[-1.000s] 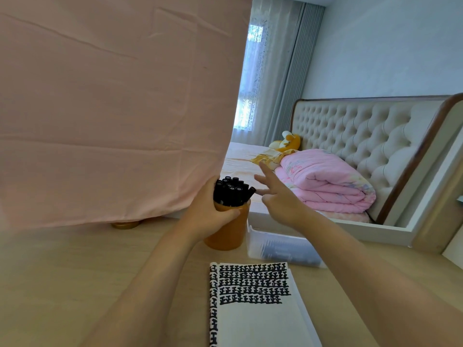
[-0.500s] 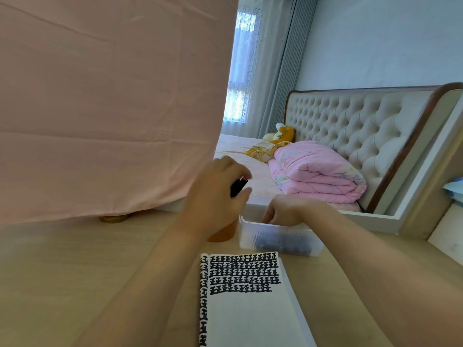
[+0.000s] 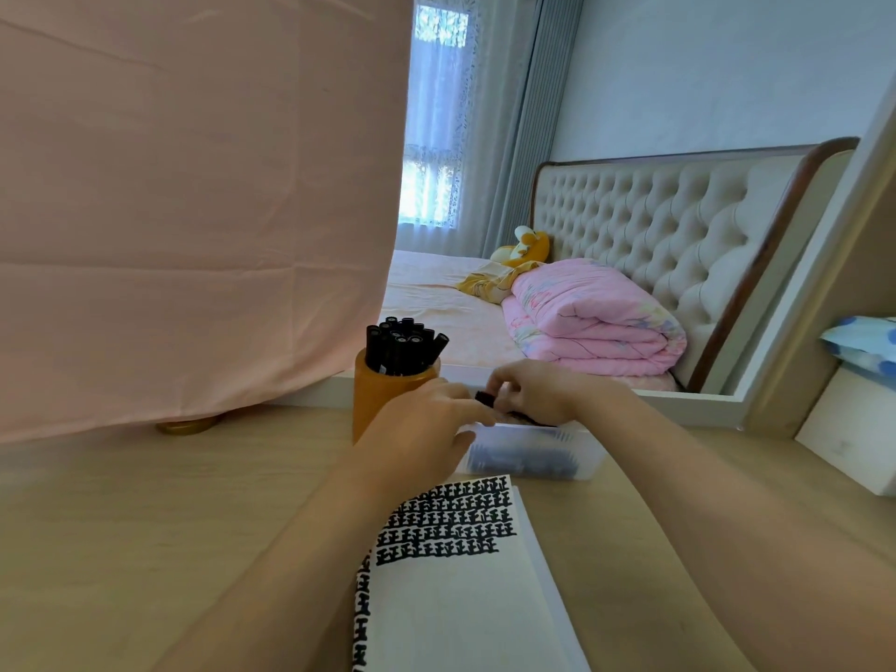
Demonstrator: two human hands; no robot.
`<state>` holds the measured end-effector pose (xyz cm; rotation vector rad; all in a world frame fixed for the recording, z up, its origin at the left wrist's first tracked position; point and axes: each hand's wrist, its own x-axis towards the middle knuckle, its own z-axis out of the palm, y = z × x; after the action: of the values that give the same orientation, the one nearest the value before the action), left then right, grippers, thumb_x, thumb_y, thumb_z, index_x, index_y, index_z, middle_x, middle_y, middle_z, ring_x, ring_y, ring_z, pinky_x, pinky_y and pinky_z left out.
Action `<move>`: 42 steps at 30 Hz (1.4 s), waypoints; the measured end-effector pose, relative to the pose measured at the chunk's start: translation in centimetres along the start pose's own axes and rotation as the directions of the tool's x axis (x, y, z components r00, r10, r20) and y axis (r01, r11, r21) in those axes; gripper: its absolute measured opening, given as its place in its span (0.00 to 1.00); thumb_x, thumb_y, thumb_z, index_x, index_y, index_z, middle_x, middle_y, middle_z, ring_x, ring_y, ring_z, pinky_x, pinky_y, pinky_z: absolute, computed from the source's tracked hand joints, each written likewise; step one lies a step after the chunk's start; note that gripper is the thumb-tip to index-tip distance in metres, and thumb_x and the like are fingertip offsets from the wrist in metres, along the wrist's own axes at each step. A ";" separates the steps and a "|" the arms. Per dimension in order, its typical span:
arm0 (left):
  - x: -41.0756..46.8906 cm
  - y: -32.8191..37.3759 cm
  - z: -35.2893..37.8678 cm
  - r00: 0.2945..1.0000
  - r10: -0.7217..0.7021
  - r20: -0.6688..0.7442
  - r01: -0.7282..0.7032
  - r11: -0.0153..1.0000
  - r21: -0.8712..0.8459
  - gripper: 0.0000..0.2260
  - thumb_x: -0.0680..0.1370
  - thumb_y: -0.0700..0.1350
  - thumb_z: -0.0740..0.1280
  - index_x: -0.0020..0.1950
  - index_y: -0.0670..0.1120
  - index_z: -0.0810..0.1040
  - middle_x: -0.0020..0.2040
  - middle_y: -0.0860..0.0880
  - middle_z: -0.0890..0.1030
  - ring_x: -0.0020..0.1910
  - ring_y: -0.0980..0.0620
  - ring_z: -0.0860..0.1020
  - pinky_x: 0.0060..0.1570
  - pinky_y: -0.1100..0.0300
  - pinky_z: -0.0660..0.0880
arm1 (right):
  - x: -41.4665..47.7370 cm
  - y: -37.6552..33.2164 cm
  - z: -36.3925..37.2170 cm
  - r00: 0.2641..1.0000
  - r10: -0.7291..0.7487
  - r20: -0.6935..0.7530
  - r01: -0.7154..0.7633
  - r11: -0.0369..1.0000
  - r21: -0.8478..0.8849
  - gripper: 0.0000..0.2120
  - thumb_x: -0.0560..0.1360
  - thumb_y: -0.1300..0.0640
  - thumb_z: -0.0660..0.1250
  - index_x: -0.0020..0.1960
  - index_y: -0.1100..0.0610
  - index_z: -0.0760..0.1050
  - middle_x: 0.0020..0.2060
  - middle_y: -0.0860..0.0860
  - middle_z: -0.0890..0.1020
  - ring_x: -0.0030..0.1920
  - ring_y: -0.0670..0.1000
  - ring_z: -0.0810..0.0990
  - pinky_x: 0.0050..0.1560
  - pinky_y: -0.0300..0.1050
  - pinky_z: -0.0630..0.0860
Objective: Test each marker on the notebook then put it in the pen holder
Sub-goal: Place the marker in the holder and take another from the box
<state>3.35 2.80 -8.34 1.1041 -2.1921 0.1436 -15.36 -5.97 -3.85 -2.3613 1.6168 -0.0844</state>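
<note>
An orange pen holder [image 3: 373, 395] stands on the wooden desk, packed with several black markers [image 3: 402, 344]. In front of me lies an open notebook [image 3: 460, 584] with rows of black test marks across its top. A clear plastic box [image 3: 533, 453] of dark markers sits just beyond it. My right hand [image 3: 538, 390] holds a black marker [image 3: 485, 398] above the box. My left hand [image 3: 426, 429] reaches to the marker's left end, fingers touching it, to the right of the pen holder.
A pink cloth [image 3: 194, 211] hangs at the left over the desk's back, with a gold base [image 3: 189, 424] under it. Behind the desk is a bed with a folded pink quilt [image 3: 591, 317]. A white block [image 3: 848, 429] stands at the right.
My left hand came off the pen holder and moved right to the marker. My right hand lifted a marker out of the plastic box.
</note>
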 end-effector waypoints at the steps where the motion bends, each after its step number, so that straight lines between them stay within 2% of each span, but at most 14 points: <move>1: 0.0 0.1 0.1 1.000 -0.006 -0.007 0.006 1.000 -0.009 0.13 0.79 0.48 0.68 0.62 0.59 0.80 0.57 0.57 0.79 0.53 0.58 0.74 0.46 0.67 0.71 | -0.4 0.0 -0.2 0.999 -0.026 -0.036 0.027 0.999 0.023 0.08 0.81 0.54 0.62 0.53 0.41 0.76 0.45 0.46 0.79 0.46 0.50 0.77 0.43 0.42 0.72; 5: 0.0 0.5 0.1 0.997 -0.031 -0.066 0.031 0.999 0.005 0.14 0.78 0.50 0.69 0.64 0.56 0.78 0.59 0.57 0.76 0.56 0.58 0.72 0.48 0.67 0.73 | -3.1 -0.3 -0.4 0.964 -0.168 -0.206 0.183 0.982 0.054 0.11 0.82 0.52 0.61 0.57 0.44 0.81 0.51 0.42 0.82 0.51 0.45 0.77 0.48 0.37 0.70; 8: 0.3 1.0 -0.1 0.992 -0.035 -0.121 0.040 0.999 0.037 0.17 0.78 0.50 0.69 0.66 0.53 0.75 0.61 0.55 0.74 0.58 0.58 0.72 0.47 0.69 0.71 | -5.9 -0.7 -0.2 0.934 -0.194 -0.300 0.237 0.965 0.114 0.12 0.81 0.53 0.62 0.59 0.46 0.82 0.45 0.39 0.80 0.43 0.38 0.75 0.42 0.31 0.66; 12: 0.6 2.0 0.0 0.990 0.022 -0.137 -0.017 0.999 0.038 0.14 0.78 0.49 0.70 0.63 0.51 0.78 0.57 0.54 0.78 0.53 0.55 0.75 0.46 0.68 0.71 | -9.0 -1.0 0.7 0.922 -0.165 -0.350 0.253 0.942 0.221 0.13 0.76 0.61 0.66 0.55 0.47 0.81 0.36 0.42 0.76 0.35 0.40 0.73 0.38 0.31 0.68; 16: 0.7 2.2 0.3 0.984 0.090 -0.152 -0.078 0.994 0.083 0.08 0.77 0.47 0.70 0.56 0.50 0.81 0.50 0.53 0.80 0.48 0.54 0.74 0.43 0.62 0.75 | -11.3 0.4 1.7 0.936 -0.066 -0.345 0.179 0.935 0.308 0.19 0.70 0.64 0.70 0.55 0.45 0.76 0.42 0.43 0.77 0.38 0.40 0.75 0.38 0.32 0.72; 19: 0.4 1.9 0.1 0.987 0.055 -0.150 -0.046 0.997 0.064 0.08 0.78 0.49 0.68 0.55 0.50 0.81 0.50 0.54 0.80 0.48 0.57 0.71 0.43 0.69 0.68 | -12.1 1.9 2.8 0.900 0.013 -0.435 0.165 0.915 0.368 0.15 0.69 0.63 0.72 0.49 0.45 0.78 0.42 0.43 0.80 0.35 0.41 0.76 0.37 0.37 0.73; 22: 0.2 1.8 0.1 0.988 0.053 -0.143 -0.037 0.993 0.111 0.07 0.77 0.50 0.69 0.54 0.51 0.81 0.49 0.55 0.81 0.47 0.57 0.71 0.42 0.71 0.63 | -12.5 2.2 3.4 0.875 0.083 -0.477 0.248 0.769 0.589 0.13 0.70 0.67 0.72 0.46 0.49 0.82 0.39 0.47 0.83 0.33 0.42 0.77 0.36 0.37 0.75; 26: 0.3 2.4 0.4 0.989 0.081 -0.125 -0.065 0.990 0.128 0.08 0.77 0.53 0.69 0.54 0.52 0.81 0.49 0.56 0.81 0.47 0.57 0.71 0.43 0.64 0.71 | -12.6 1.6 3.4 0.882 0.147 -0.448 0.356 0.414 0.838 0.08 0.74 0.68 0.72 0.48 0.57 0.83 0.34 0.50 0.82 0.32 0.48 0.77 0.34 0.43 0.75; 31: 0.8 3.7 0.2 0.976 0.203 -0.079 -0.186 0.967 0.176 0.13 0.77 0.60 0.65 0.50 0.53 0.82 0.48 0.56 0.80 0.47 0.56 0.72 0.43 0.62 0.70 | -12.3 0.5 3.0 0.890 0.119 -0.440 0.389 0.306 0.869 0.04 0.81 0.59 0.64 0.52 0.57 0.78 0.42 0.50 0.85 0.44 0.49 0.83 0.50 0.49 0.79; 32: 0.9 3.8 0.0 0.972 0.213 -0.098 -0.192 0.963 0.188 0.13 0.77 0.60 0.65 0.49 0.53 0.82 0.47 0.55 0.79 0.46 0.56 0.71 0.42 0.61 0.70 | -12.2 0.4 2.9 0.892 0.116 -0.437 0.384 0.316 0.868 0.04 0.82 0.59 0.63 0.53 0.56 0.77 0.42 0.50 0.85 0.44 0.50 0.84 0.50 0.50 0.80; 34: 0.9 4.2 -0.5 0.967 0.192 -0.165 -0.157 0.967 0.202 0.12 0.77 0.58 0.65 0.48 0.50 0.79 0.45 0.55 0.77 0.44 0.58 0.68 0.41 0.62 0.69 | -12.3 0.3 3.0 0.891 0.092 -0.445 0.369 0.428 0.825 0.05 0.83 0.57 0.60 0.54 0.54 0.74 0.39 0.50 0.83 0.40 0.49 0.82 0.46 0.49 0.79; 38: 0.6 4.6 -1.6 0.955 0.039 -0.295 0.002 0.991 0.137 0.13 0.76 0.48 0.71 0.58 0.47 0.76 0.55 0.50 0.76 0.45 0.56 0.72 0.45 0.63 0.71 | -12.3 0.6 3.7 0.912 -0.018 -0.410 0.322 0.652 0.687 0.09 0.84 0.52 0.58 0.59 0.47 0.76 0.36 0.50 0.74 0.32 0.47 0.72 0.33 0.45 0.73; 40: 0.5 4.6 -1.7 0.970 0.086 -0.228 -0.045 0.983 0.180 0.17 0.75 0.46 0.72 0.63 0.47 0.76 0.60 0.48 0.77 0.53 0.51 0.76 0.49 0.59 0.75 | -12.2 0.7 3.9 0.924 -0.101 -0.369 0.330 0.699 0.634 0.12 0.84 0.52 0.57 0.62 0.46 0.76 0.34 0.49 0.73 0.28 0.43 0.70 0.30 0.41 0.70; 42: 0.3 4.5 -1.5 0.975 0.186 -0.124 -0.154 0.960 0.233 0.16 0.75 0.47 0.72 0.62 0.48 0.78 0.59 0.49 0.78 0.54 0.51 0.77 0.50 0.57 0.78 | -12.1 0.6 4.1 0.927 -0.147 -0.345 0.340 0.718 0.608 0.13 0.84 0.52 0.58 0.64 0.46 0.77 0.34 0.48 0.75 0.27 0.40 0.71 0.31 0.38 0.70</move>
<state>0.64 6.03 -6.11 0.9865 -2.1753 0.5398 -19.58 5.74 -6.60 -2.0107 1.0783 -0.9237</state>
